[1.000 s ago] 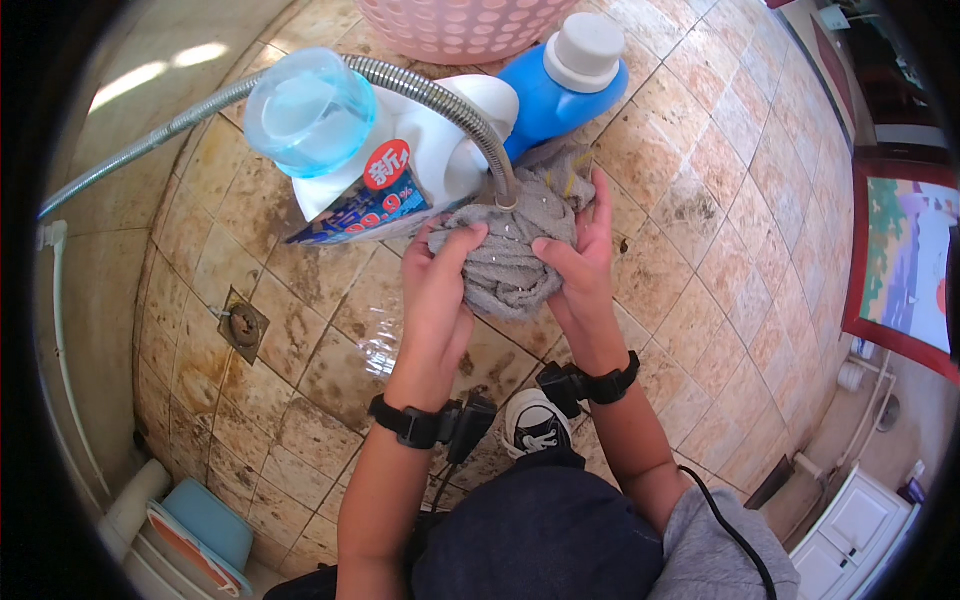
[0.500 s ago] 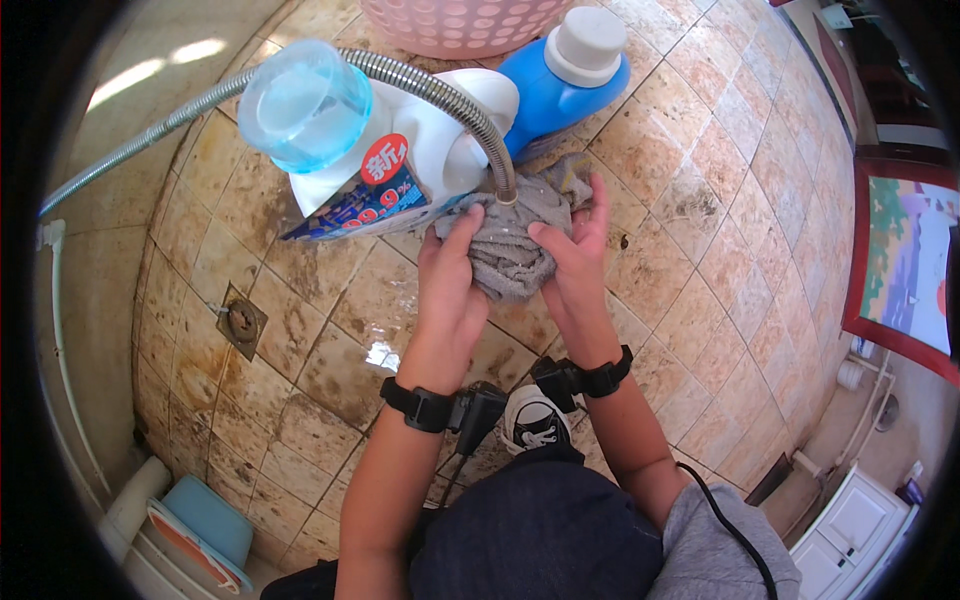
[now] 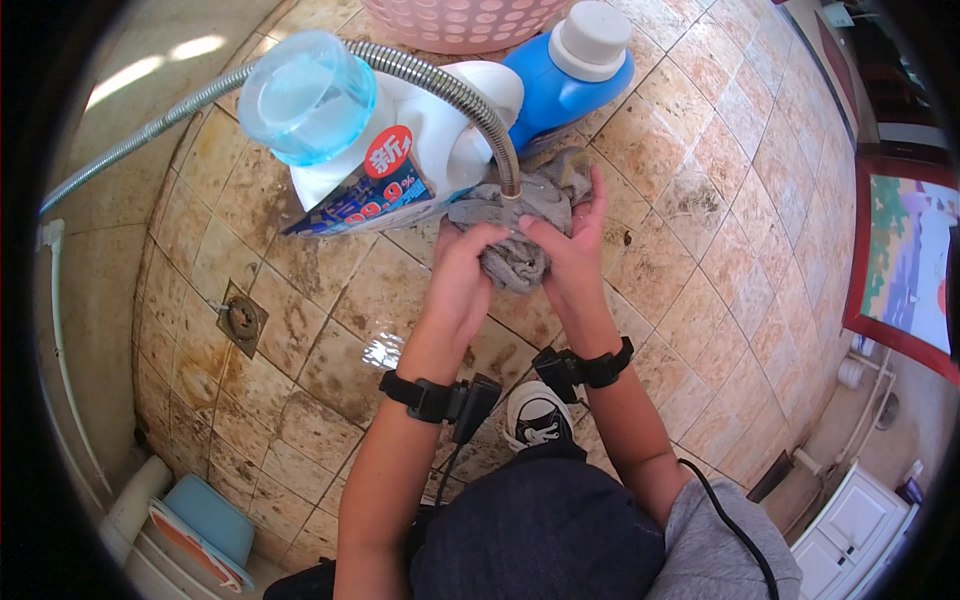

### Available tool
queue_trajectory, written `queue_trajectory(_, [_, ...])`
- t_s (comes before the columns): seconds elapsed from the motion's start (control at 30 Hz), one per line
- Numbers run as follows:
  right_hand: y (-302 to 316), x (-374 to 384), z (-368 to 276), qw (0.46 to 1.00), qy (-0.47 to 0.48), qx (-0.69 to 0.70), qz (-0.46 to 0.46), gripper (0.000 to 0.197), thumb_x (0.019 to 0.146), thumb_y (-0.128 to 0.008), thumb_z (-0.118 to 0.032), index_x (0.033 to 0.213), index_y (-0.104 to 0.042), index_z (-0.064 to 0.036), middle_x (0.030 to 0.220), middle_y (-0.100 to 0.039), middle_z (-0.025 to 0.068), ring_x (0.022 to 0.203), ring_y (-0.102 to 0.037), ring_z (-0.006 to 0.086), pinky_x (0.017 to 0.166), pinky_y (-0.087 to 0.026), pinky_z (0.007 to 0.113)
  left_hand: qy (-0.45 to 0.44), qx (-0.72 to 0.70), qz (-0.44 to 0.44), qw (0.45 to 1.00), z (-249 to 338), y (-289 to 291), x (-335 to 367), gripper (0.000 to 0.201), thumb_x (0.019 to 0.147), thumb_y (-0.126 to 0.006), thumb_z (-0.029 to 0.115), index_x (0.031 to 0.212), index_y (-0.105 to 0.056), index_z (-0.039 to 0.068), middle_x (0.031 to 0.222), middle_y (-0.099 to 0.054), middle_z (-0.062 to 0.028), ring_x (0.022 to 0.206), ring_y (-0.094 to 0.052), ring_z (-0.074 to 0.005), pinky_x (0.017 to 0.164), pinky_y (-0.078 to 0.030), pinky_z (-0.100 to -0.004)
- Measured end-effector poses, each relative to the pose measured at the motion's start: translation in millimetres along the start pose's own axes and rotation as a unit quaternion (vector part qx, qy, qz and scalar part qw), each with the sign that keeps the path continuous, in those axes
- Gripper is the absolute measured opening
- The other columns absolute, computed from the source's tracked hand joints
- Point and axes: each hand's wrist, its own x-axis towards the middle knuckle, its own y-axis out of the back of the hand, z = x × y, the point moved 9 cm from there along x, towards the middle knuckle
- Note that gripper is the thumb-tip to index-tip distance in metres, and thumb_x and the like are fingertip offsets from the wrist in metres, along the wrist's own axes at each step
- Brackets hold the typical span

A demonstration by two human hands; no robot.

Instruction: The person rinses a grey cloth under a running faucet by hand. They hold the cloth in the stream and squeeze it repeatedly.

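Observation:
A wet grey cloth [image 3: 520, 258] is bunched up between my two hands. My left hand [image 3: 463, 275] grips its left side, thumb on top. On the other side my right hand [image 3: 572, 245] holds it with the thumb pressed into the folds and the fingers around the edge. The open end of a ribbed metal hose [image 3: 480, 110] sits right at the top of the cloth. Beyond the hands stand a white detergent bottle [image 3: 440, 150] with a clear bluish cap [image 3: 308, 98] and a blue bottle [image 3: 570, 85] with a pale cap.
A pink perforated basket [image 3: 465, 25] stands at the far edge. On the tiled floor [image 3: 700, 290], a drain [image 3: 242, 318] lies to the left, near a wet shiny patch. Blue and orange basins [image 3: 205, 530] lean at lower left; a red-framed picture [image 3: 905, 265] is at the right.
My left thumb has moved right across the cloth, toward my right thumb. The cloth is squeezed into a narrower bundle. The bottles look slightly shifted with the view.

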Motion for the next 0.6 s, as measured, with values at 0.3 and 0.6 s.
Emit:
queue_trajectory(0.3, [7.6, 2.0, -22.8, 0.996, 0.069, -0.023, 0.057, 0.095, 0.072, -0.066, 0.012, 0.149, -0.013, -0.0073, 0.138, -0.036, 0.0167, 0.123, -0.046, 0.0252, 0.101, -0.043, 0.038, -0.145, 0.167, 0.045, 0.974, 5.4, -10.2, -7.1, 0.055, 0.086, -0.072, 0.013, 0.128, -0.041, -0.006, 0.12, -0.058, -0.0126, 0.105, -0.058, -0.017, 0.093, -0.046, -0.0308])
queue_trajectory(0.6, [1.6, -3.9, -30.5, 0.984, 0.142, -0.103, 0.035, 0.093, 0.074, -0.067, 0.01, 0.148, -0.014, -0.0062, 0.139, -0.035, 0.0163, 0.126, -0.041, 0.0247, 0.105, -0.038, 0.037, -0.155, 0.217, 0.063, 0.962, 12.8, -16.6, -6.6, 0.047, 0.095, -0.062, 0.027, 0.127, -0.049, -0.005, 0.119, -0.059, -0.0085, 0.107, -0.055, -0.0144, 0.093, -0.044, -0.0286])
